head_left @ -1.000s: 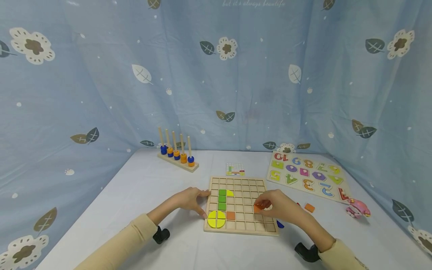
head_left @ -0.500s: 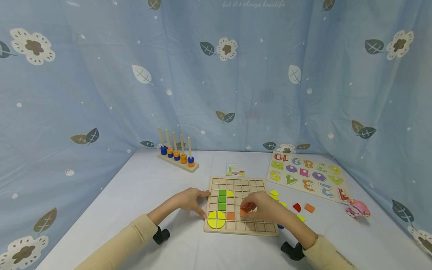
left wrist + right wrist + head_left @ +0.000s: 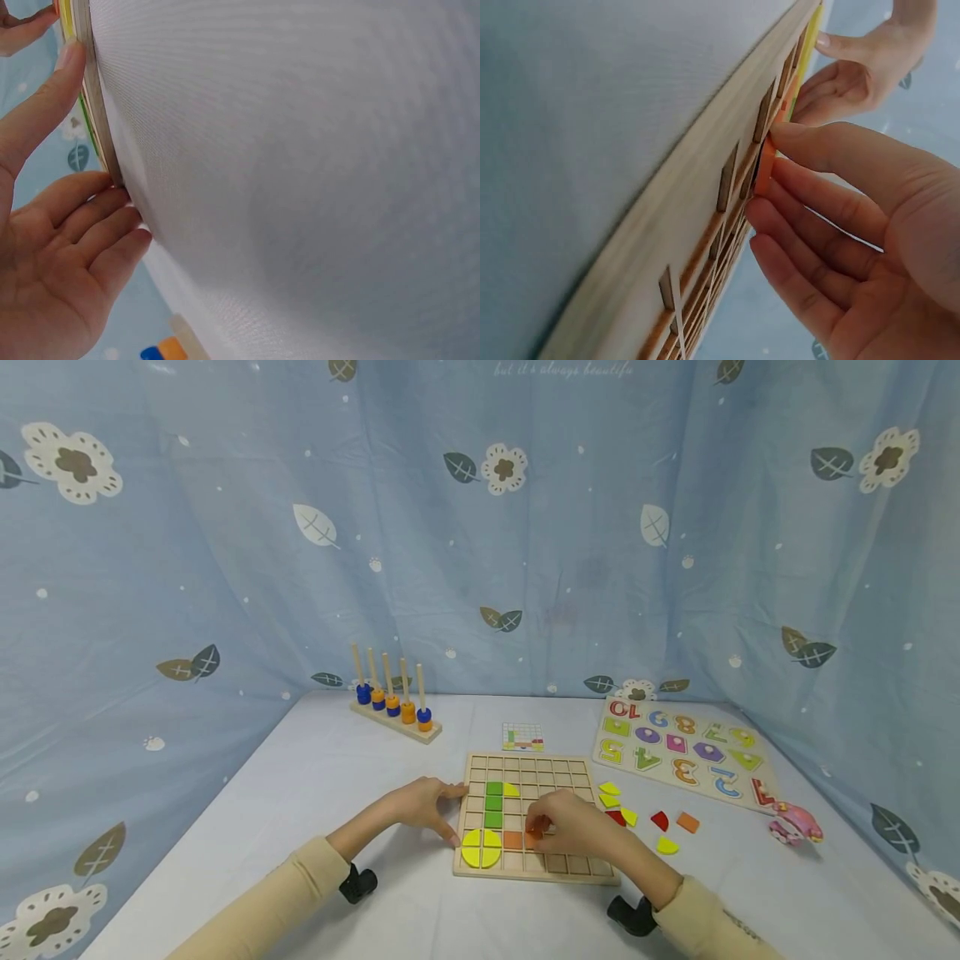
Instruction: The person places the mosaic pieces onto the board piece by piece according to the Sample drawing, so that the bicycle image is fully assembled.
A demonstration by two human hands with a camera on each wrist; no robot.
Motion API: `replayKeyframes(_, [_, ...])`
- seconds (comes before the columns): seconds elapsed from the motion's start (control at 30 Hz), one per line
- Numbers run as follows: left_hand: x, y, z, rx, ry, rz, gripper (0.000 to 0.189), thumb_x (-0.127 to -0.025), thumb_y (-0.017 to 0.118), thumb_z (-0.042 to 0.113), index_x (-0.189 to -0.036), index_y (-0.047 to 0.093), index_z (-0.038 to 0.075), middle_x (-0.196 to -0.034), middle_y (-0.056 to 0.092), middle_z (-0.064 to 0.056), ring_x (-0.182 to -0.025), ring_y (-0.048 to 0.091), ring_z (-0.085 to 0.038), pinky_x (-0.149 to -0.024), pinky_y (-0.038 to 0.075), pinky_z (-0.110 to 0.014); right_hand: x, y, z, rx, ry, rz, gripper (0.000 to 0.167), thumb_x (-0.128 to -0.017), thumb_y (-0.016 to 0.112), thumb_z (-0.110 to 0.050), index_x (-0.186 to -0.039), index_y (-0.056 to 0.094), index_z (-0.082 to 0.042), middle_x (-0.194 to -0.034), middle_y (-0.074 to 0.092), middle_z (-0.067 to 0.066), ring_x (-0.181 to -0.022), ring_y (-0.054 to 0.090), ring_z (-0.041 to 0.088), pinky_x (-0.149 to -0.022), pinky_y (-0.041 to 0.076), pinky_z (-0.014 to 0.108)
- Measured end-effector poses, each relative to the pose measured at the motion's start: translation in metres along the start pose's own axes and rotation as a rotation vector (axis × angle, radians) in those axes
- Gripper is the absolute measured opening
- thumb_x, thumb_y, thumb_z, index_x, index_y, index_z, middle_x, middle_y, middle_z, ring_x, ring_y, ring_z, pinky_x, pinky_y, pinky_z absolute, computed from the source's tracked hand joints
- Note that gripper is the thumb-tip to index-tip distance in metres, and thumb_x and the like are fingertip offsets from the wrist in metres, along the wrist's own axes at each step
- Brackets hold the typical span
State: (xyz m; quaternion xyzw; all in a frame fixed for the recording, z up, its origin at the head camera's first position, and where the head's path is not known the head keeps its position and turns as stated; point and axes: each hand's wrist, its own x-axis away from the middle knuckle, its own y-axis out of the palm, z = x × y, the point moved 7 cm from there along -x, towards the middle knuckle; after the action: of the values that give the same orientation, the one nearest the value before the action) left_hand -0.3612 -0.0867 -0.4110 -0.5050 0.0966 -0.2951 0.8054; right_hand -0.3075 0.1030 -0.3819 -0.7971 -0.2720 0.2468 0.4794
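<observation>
A wooden grid board (image 3: 555,774) lies flat on the white table. Along its left edge rests my left hand (image 3: 423,806), thumb and fingertips touching the rim with the fingers fairly straight. Between thumb and fingers my right hand (image 3: 570,825) pinches an orange square tile (image 3: 764,166), tilted at a grid cell in the right wrist view. Just left of it, another orange square (image 3: 513,840) sits in the grid. Yellow quarter-circles forming a disc (image 3: 482,847), green squares (image 3: 493,819) and one yellow quarter-circle (image 3: 511,790) also fill cells. My right hand covers part of the board.
Loose yellow (image 3: 667,845), red (image 3: 659,821) and orange (image 3: 687,822) pieces lie right of the board. Behind it is a small pattern card (image 3: 522,737). A peg stacker (image 3: 393,718) stands back left; a number puzzle (image 3: 682,752) and pink toy (image 3: 797,823) are at right.
My right hand has carried the orange square tile leftward over the board, down beside the other orange square. The loose pieces at right have come into view. My left hand has stayed put.
</observation>
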Motion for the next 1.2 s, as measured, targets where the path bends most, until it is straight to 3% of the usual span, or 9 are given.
replayKeyframes(0.27, [0.0, 0.0, 0.0, 0.005, 0.004, -0.002, 0.086, -0.067, 0.088, 0.034, -0.139, 0.051, 0.007, -0.144, 0.046, -0.013, -0.133, 0.042, -0.034, -0.106, 0.037, -0.049, 0.0, 0.001, 0.0, -0.021, 0.01, -0.001, 0.012, -0.077, 0.079, -0.007, -0.086, 0.07, -0.008, -0.074, 0.063, -0.003, -0.065, 0.053, 0.009, -0.06, 0.048, 0.018])
replayKeyframes(0.67, [-0.001, 0.0, -0.001, 0.008, 0.003, -0.001, 0.087, -0.066, 0.089, 0.034, -0.139, 0.051, 0.007, -0.144, 0.046, -0.014, -0.133, 0.042, -0.034, -0.106, 0.037, -0.049, 0.006, 0.002, 0.008, -0.066, 0.028, 0.016, 0.017, -0.079, 0.078, -0.007, -0.095, 0.073, -0.006, -0.088, 0.069, -0.003, -0.075, 0.058, 0.009, -0.068, 0.053, 0.021])
replayKeyframes(1.2, [-0.001, 0.001, -0.001, -0.004, 0.004, -0.005, 0.087, -0.067, 0.088, 0.034, -0.14, 0.051, 0.008, -0.145, 0.046, -0.013, -0.133, 0.042, -0.033, -0.106, 0.037, -0.048, 0.049, -0.036, 0.028, -0.004, 0.069, 0.103, 0.021, -0.082, 0.077, -0.012, -0.101, 0.072, -0.006, -0.095, 0.068, 0.001, -0.087, 0.062, 0.02, -0.075, 0.055, 0.038])
